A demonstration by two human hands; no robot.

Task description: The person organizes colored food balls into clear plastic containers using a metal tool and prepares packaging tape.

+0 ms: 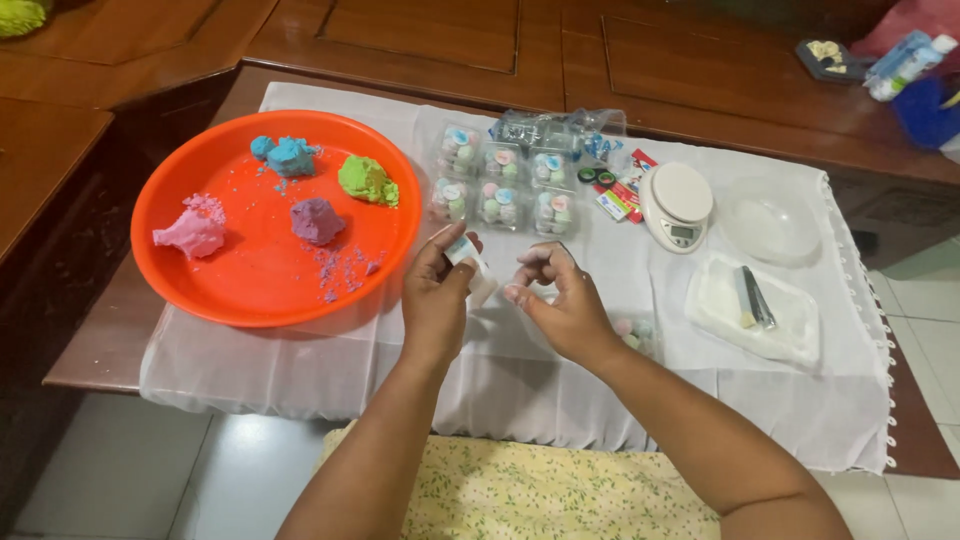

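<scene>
A home craft corner, set up on a low wooden desk.

A lace-edged white cloth covers the carved dark desk; tiled floor below, an orange tray of coloured dough lumps, a small kitchen scale, and a floral cushion at the seat.

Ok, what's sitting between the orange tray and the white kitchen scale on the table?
In the head view, six small clear containers of pastel pieces lie in two rows on the white cloth between the orange tray and the white kitchen scale.
</scene>
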